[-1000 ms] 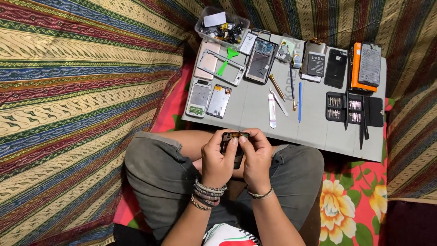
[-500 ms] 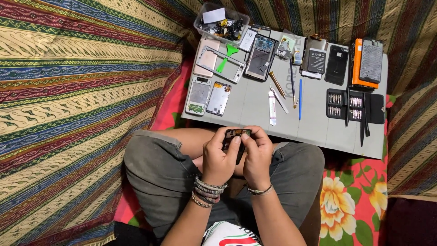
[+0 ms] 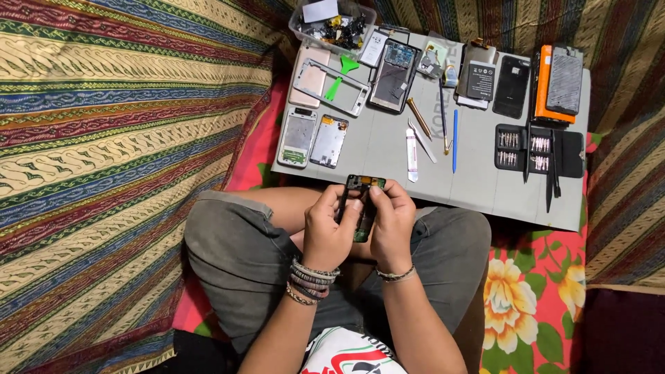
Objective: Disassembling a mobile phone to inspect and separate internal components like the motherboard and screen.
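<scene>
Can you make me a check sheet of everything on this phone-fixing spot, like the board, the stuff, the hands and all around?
Surface: grey board across the lap.
Job's things: opened phone frame held by left hand and right hand, fingers pinching its sides.
Clutter: phone shells, green pry tool, blue tool, black bit case, clear parts box.
Grippers: both hands closed on the frame.
Cables: nothing seen.
Surroundings: striped cloth, flowered red cloth.

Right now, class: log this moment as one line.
left hand and right hand: both grip opened phone frame | above lap | grey work mat: parts, tools
</scene>
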